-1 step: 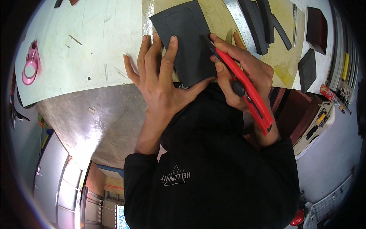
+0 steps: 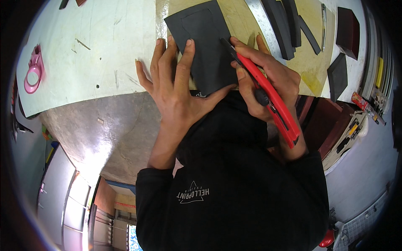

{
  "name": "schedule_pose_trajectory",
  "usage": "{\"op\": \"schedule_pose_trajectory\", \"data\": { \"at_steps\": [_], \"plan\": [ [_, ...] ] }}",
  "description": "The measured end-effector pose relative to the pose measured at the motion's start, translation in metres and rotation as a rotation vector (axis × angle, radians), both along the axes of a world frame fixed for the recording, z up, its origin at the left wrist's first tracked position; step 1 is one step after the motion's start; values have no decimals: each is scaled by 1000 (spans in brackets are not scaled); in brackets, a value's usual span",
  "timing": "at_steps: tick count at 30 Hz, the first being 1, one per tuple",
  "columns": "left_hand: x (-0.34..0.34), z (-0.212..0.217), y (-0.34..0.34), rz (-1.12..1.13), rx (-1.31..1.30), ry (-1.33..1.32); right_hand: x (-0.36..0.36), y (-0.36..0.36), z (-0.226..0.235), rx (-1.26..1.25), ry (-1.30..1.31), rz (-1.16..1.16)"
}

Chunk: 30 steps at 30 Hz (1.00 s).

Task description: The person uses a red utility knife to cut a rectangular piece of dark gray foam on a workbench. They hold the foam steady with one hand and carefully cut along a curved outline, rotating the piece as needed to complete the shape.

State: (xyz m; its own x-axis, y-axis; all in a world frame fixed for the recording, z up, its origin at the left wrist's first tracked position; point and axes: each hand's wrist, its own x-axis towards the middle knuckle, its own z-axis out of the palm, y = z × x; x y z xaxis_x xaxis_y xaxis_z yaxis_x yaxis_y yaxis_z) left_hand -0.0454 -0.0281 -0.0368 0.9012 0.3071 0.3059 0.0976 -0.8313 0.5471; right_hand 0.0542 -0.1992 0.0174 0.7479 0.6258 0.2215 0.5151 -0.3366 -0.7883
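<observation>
A flat black sheet point(image 2: 209, 54), likely foam or leather-like, lies on the worktable near its front edge. A faint outline is drawn or scored on its far part. My left hand point(image 2: 173, 83) is spread, its index fingertip on the sheet's left side and its thumb along the near edge. In my right hand point(image 2: 272, 79) is a red utility knife point(image 2: 266, 90) with a black slider. Its dark blade points at the sheet's right part, with the tip touching or just over the surface.
Right of the sheet are a steel ruler point(image 2: 266, 29), several black strips point(image 2: 289, 25), a dark block point(image 2: 348, 33) and a black offcut point(image 2: 337, 77). A pink tape dispenser point(image 2: 34, 73) stands at the far left. The table's front edge point(image 2: 83, 104) curves past my body.
</observation>
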Motion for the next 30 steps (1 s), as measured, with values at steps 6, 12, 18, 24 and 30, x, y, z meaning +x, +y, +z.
{"op": "schedule_pose_trajectory", "data": {
  "at_steps": [6,12,18,24,30],
  "plan": [
    [-3,4,4,-28,0,21,-1,-4,3,12,6,32],
    [-3,9,8,-65,37,40,2,-8,6,1,37,60],
    [2,5,12,-81,48,41,8,-10,0,10,-33,99],
    [0,3,12,-84,45,48,2,-10,1,11,-7,62],
    [1,1,11,-60,54,29,-4,-8,1,7,-8,34]
  ]
}}
